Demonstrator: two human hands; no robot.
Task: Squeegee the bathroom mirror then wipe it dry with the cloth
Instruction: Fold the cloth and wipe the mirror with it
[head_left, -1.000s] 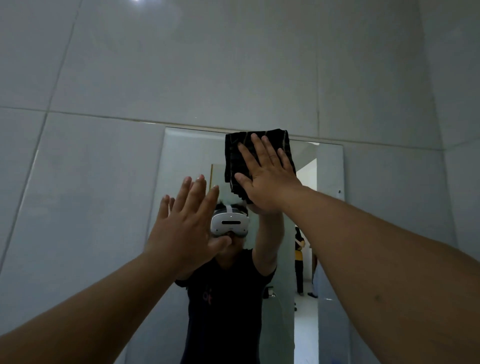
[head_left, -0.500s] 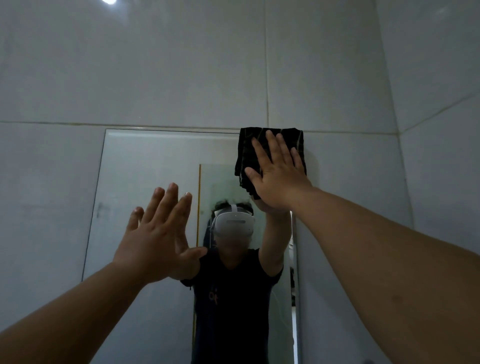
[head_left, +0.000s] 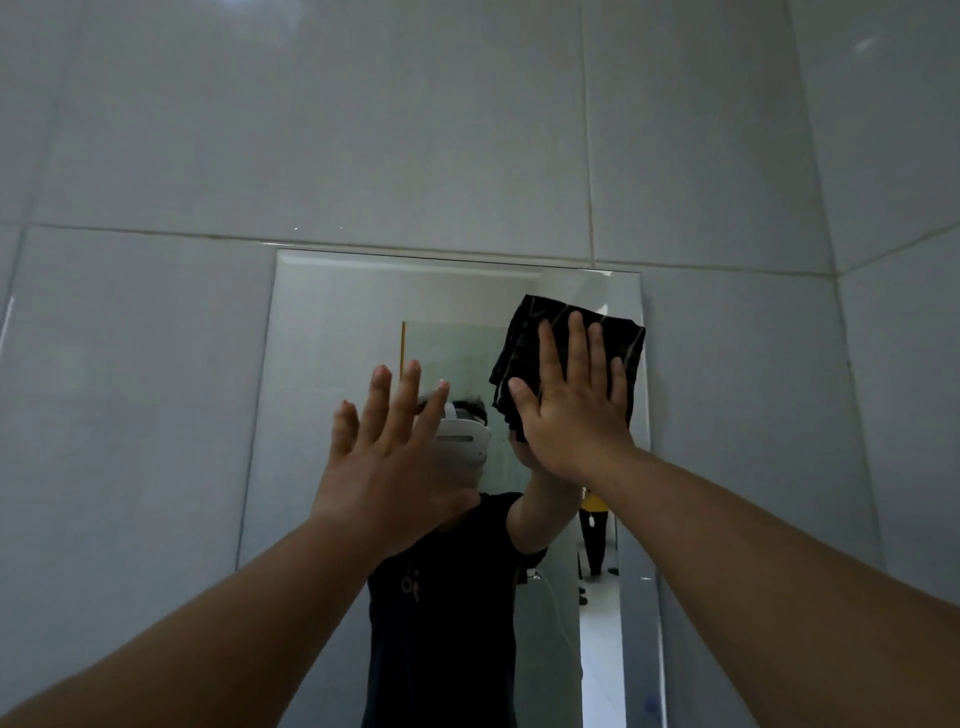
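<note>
The right hand (head_left: 574, 410) is pressing a folded dark cloth (head_left: 566, 353) flat against the mirror (head_left: 332, 364), fingers spread wide over it, near the glass's upper right corner. The left hand (head_left: 384, 457) is hovering open and empty, just left of it. Most unwiped glass is lying leftward and below the cloth. No containers are showing.

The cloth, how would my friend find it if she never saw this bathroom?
Look for the tall mirror set into the pale grey wall tiles. Near its upper right corner, the right hand presses flat on a folded cloth. It is the only black thing against the glass, with thin light stripes, and the left hand beside it is empty.
</note>
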